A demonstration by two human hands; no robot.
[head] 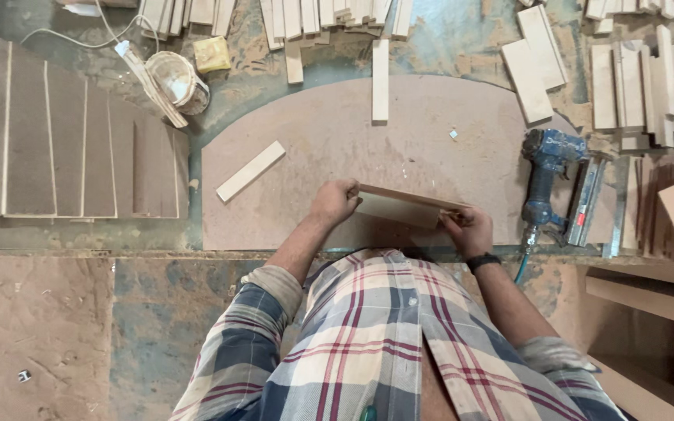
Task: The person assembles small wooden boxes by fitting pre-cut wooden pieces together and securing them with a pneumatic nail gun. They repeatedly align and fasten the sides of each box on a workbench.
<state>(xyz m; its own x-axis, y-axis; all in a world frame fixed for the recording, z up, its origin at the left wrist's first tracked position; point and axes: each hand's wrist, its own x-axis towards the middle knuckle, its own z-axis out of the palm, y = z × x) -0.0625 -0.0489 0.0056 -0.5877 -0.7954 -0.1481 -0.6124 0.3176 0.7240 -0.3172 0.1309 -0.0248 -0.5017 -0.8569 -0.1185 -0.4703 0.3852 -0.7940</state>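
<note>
The big rounded brown board (pixel 337 125) lies flat under the fingers, a blue nail gun (pixel 544 175) sits just right of them, and the left hand (pixel 334 203) and right hand (pixel 468 228) pinch opposite ends of a small two-strip wood piece (pixel 399 206).

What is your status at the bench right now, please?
Left hand and right hand grip opposite ends of joined pale wooden strips. Held over rounded brown board. Blue nail gun lies right, clear.
</note>
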